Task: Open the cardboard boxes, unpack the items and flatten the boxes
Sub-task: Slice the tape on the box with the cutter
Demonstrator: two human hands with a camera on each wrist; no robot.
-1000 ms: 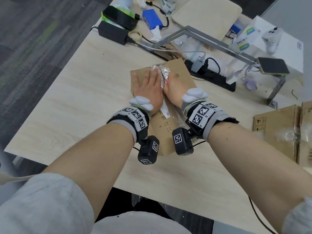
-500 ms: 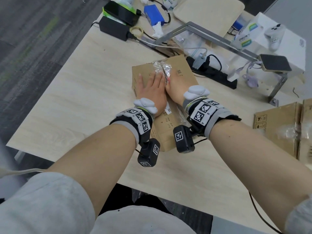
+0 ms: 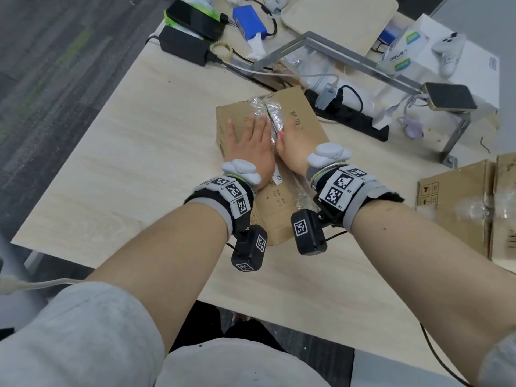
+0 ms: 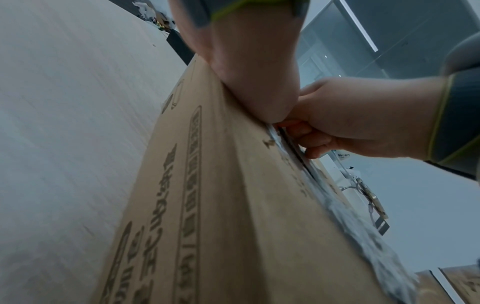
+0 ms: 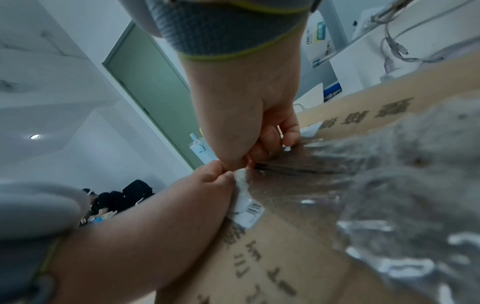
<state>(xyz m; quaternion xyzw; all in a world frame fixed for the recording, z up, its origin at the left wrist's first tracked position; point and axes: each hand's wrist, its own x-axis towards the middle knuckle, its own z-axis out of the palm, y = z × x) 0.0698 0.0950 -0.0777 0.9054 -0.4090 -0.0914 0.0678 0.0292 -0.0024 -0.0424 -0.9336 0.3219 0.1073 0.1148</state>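
A brown cardboard box [image 3: 301, 113] with printed characters lies in the middle of the table, its top seam covered by crinkled clear tape [image 3: 272, 113]. My left hand [image 3: 248, 143] lies flat on the left flap with straight fingers and presses down. My right hand [image 3: 290, 146] is right beside it, fingers curled down into the seam and hooked under the right flap's edge. The left wrist view shows the right hand [image 4: 350, 123] with its fingers in the gap of the box [image 4: 233, 205]. The right wrist view shows the same grip of the right hand [image 5: 246, 115], and a barcode label [image 5: 249, 211] by the left hand [image 5: 182, 201].
More cardboard boxes [image 3: 460, 208] stand at the table's right edge. Behind the box are a black power strip [image 3: 349, 115], a metal stand [image 3: 363, 65] holding a phone [image 3: 449, 96], a black adapter [image 3: 184, 48] and a white carton [image 3: 474, 65]. Bare tabletop [image 3: 125, 163] lies to the left.
Both hands stay at the same spot on the box's seam. Only the head view has shifted slightly.
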